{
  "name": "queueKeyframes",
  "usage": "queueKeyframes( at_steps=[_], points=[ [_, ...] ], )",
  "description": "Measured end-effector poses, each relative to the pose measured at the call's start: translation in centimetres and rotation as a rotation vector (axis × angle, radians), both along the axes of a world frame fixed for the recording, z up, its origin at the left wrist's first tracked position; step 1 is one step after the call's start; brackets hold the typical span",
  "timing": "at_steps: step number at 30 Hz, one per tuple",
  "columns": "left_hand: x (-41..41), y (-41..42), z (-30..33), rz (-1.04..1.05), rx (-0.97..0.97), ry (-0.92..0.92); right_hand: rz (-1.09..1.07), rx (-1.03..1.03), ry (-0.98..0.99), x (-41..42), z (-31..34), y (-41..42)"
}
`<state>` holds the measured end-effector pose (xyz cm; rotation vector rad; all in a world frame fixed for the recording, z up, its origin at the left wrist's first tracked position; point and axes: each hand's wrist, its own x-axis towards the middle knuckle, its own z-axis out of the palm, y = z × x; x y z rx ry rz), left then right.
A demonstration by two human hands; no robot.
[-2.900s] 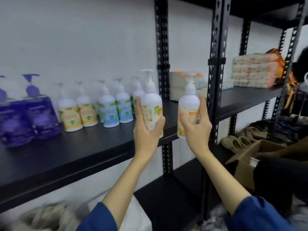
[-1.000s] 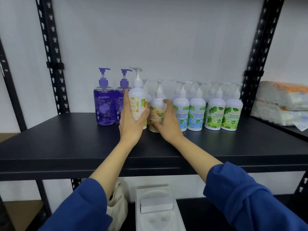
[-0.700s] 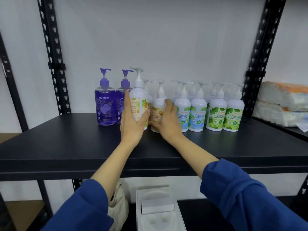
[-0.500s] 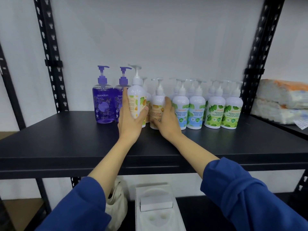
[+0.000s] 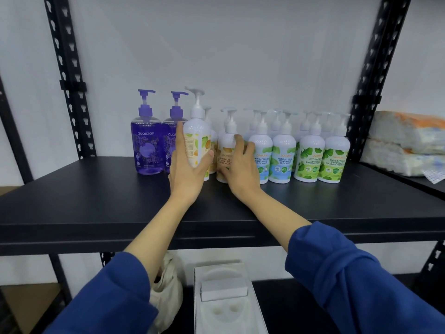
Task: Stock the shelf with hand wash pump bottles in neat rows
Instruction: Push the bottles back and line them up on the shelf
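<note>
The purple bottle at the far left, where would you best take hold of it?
Judging by its shape, take the purple bottle around its round body, below the thin pump neck, coming from the front or its open left side. It stands upright, the second purple bottle crowds its right, and the wall is behind.

Pump bottles (image 5: 284, 150) stand in rows on the shelf (image 5: 96, 203), packs (image 5: 407, 145) to their right

The left hand (image 5: 186, 173) covers the lower label of the white orange-printed pump bottle (image 5: 196, 138). The right hand (image 5: 240, 171) hides part of another white bottle's wording (image 5: 225, 156). The back-row white pump bottles (image 5: 275, 121) are mostly hidden. The stacked wrapped packs (image 5: 407, 145) are blurred and cut off at the right edge.
</note>
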<state>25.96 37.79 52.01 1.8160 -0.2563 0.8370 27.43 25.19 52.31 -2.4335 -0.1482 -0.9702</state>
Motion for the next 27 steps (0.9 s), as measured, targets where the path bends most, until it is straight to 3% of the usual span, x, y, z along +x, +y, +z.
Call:
queueKeyframes(
  at_steps=[27],
  points=[
    [-0.41,-0.11,0.02,-0.024,-0.012,0.002,-0.015,-0.024,-0.076,0.7,-0.35,-0.49]
  ],
)
